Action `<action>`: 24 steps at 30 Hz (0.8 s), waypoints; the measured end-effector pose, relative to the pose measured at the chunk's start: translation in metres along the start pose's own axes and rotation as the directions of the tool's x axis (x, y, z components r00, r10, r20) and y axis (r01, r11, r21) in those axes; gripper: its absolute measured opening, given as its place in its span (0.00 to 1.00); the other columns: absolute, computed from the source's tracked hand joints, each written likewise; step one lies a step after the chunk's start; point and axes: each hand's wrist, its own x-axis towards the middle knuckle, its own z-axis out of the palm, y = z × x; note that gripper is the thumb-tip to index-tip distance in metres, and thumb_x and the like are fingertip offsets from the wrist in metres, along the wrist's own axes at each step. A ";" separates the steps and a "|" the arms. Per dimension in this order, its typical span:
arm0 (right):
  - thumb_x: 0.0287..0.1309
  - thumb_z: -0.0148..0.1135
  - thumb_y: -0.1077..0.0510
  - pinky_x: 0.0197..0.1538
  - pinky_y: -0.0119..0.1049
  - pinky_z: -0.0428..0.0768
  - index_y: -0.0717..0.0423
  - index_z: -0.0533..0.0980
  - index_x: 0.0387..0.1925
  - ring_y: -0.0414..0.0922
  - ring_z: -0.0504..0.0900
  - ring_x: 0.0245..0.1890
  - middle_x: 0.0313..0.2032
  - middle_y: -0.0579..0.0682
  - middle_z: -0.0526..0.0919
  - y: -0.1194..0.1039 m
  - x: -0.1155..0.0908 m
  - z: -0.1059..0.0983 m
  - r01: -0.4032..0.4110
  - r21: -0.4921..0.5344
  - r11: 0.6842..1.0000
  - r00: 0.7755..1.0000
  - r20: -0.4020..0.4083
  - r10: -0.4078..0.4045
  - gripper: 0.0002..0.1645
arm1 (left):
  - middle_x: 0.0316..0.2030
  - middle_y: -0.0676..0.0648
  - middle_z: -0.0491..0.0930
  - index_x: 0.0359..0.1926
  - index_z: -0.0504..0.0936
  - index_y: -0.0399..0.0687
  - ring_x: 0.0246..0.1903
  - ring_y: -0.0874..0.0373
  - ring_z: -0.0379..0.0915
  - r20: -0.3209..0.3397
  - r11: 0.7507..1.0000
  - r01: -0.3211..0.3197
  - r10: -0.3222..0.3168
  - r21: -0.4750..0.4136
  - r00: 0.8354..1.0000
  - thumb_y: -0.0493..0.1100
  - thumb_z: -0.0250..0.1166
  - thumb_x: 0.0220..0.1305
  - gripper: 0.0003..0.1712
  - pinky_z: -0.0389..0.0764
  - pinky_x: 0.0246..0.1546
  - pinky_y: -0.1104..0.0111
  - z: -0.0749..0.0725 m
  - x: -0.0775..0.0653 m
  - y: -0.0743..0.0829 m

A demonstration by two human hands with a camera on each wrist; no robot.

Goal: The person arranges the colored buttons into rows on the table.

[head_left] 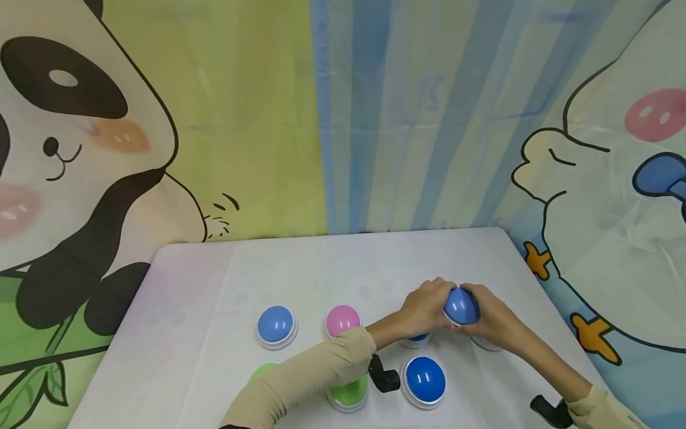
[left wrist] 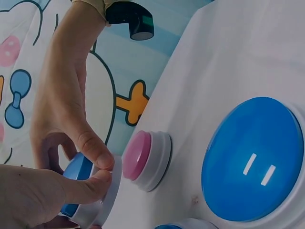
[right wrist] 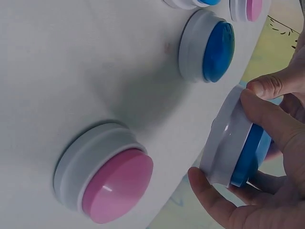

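Note:
Both hands hold a round push button (head_left: 462, 306) with a blue dome and white base, up over the right part of the table. My left hand (head_left: 426, 307) grips its left side; my right hand (head_left: 495, 316) grips the right. In the left wrist view the two thumbs meet at the white base of the button (left wrist: 97, 202), which is tilted. Below the right hand stands a pink button (right wrist: 119, 183), mostly hidden in the head view. Partly behind the left hand is another blue button (head_left: 417, 339). A darker blue button (head_left: 426, 380) stands nearer the front.
On the white table (head_left: 198, 286), a blue button (head_left: 276, 325) and a pink button (head_left: 343, 320) stand further left. Two green buttons, one of them a green button (head_left: 351, 392) in front, are partly covered by the left sleeve (head_left: 311, 375). A cartoon-printed curtain (head_left: 257, 119) hangs behind.

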 end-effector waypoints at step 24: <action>0.30 0.77 0.55 0.44 0.62 0.76 0.73 0.60 0.56 0.64 0.73 0.45 0.50 0.71 0.69 0.038 -0.035 -0.015 -0.090 -0.043 0.995 0.996 -0.023 0.089 0.52 | 0.59 0.61 0.69 0.64 0.61 0.58 0.56 0.69 0.67 0.003 1.000 0.009 -0.009 0.006 1.000 0.57 0.69 0.49 0.43 0.73 0.51 0.80 0.037 0.027 0.041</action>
